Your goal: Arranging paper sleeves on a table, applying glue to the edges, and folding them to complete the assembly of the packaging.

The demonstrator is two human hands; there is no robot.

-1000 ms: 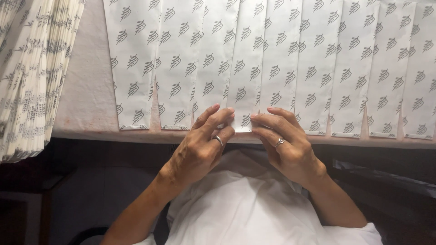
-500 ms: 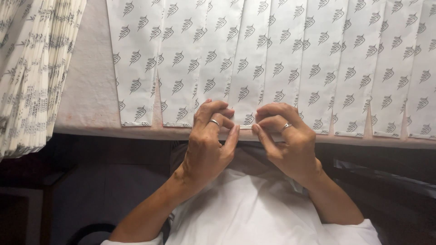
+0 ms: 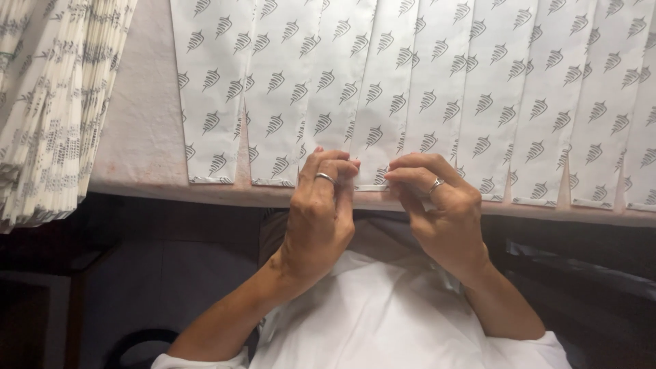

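Note:
Several overlapping white paper bags printed with small grey leaf marks lie in a row on the table. My left hand (image 3: 321, 212) and my right hand (image 3: 437, 205) both pinch the near bottom edge of one middle paper bag (image 3: 379, 102) at the table's front edge. Fingertips of both hands meet on its folded lower edge. Each hand wears a ring. The bag's bottom fold is partly hidden under my fingers.
A thick fanned stack of printed paper bags (image 3: 51, 109) hangs over the table's left end. The pale table top (image 3: 143, 130) shows between the stack and the row. My white shirt (image 3: 383, 321) fills the lower middle; dark floor lies below.
Both hands curled from lying flat on the bag's edge to pinching it with the fingertips, which drew closer together at the table's front edge.

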